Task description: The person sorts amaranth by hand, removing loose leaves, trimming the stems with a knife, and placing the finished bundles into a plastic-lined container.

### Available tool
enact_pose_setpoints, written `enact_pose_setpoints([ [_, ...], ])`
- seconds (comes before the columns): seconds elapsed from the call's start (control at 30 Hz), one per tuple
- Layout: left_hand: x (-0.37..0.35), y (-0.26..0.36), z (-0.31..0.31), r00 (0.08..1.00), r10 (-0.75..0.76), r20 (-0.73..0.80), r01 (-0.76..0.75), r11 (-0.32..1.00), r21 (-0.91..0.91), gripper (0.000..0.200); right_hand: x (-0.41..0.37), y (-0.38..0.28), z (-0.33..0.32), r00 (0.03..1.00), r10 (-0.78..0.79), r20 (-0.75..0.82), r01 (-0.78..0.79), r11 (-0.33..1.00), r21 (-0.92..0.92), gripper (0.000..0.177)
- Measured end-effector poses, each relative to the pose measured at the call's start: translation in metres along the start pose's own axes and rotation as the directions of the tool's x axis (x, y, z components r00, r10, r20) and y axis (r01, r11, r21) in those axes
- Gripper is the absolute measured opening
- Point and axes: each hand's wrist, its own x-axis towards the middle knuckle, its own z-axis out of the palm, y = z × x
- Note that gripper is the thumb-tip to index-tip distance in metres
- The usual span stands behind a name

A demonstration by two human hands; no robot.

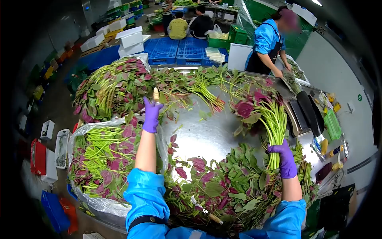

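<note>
My right hand [283, 158], in a purple glove, is closed around the pale green stems of a bunch of leafy greens [274, 123]. The bunch stands upright with its purple and green leaves at the top. Further left, my gloved left hand [151, 116] reaches forward with its fingers spread. Between its fingertips shows the near end of a light wooden handle [156, 94], beside a large heap of greens [111, 85]. Low in front of me, a knife [207, 210] with a wooden handle lies on loose leaves [223, 187].
A plastic-lined container of greens [101, 159] stands on the left. More stems [205, 93] lie along the far side of the metal table [195, 129]. A scale [300, 113] is at the right. Behind it, a co-worker [268, 44] handles a bag of greens [291, 82].
</note>
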Motion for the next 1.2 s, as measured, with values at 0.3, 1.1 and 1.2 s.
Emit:
enact_pose_setpoints([
  [0.3,-0.179,-0.018,0.048,0.932,-0.308,0.193,0.310,0.951,0.020,0.053,0.112,-0.007,0.019,0.862,-0.162,0.481,0.386,0.824,-0.414,0.057],
  [1.1,-0.384,0.035,-0.095,0.848,-0.426,0.314,0.357,0.899,0.255,0.027,0.081,0.060,0.138,0.585,0.184,0.790,0.754,0.234,-0.614,0.068],
  [1.2,-0.383,0.039,-0.132,0.914,-0.313,0.259,0.243,0.933,0.267,0.027,0.031,0.074,0.195,0.387,0.209,0.898,0.859,0.273,-0.433,0.064],
])
